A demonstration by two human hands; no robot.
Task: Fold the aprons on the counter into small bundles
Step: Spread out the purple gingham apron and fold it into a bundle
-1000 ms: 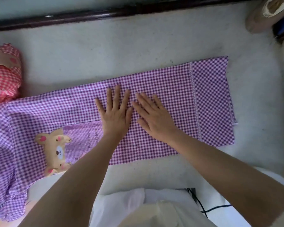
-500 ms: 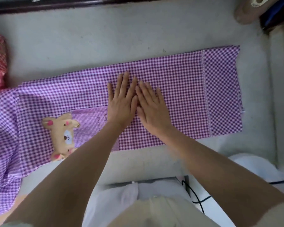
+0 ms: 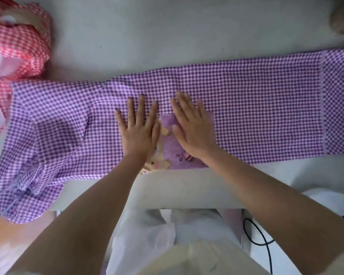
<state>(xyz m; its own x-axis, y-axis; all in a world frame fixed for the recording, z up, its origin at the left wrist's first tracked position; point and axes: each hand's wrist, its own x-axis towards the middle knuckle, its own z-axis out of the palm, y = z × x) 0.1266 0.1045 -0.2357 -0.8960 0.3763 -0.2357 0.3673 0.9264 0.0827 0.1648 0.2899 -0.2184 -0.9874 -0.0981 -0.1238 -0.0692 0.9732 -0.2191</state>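
Head view: purple apron (image 3: 256, 116) lies as long strip across desk (image 3: 167, 36). My left grip (image 3: 137, 128) and right grip (image 3: 193, 128) are flat, fingers straight, pressing its middle, holding nothing.
Risk: bunched left end overhangs near desk edge, and its weight may drag strip askew.
Red apron (image 3: 22, 42) sits just beside left end. Bare desk beyond far edge.

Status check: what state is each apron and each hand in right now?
Purple checked apron: lying as a long strip on the counter, left end rumpled, hanging over the edge.
Red checked apron: bunched up, far left.
Left hand: open, flat on the purple checked apron.
Right hand: open, flat on the pocket patch.
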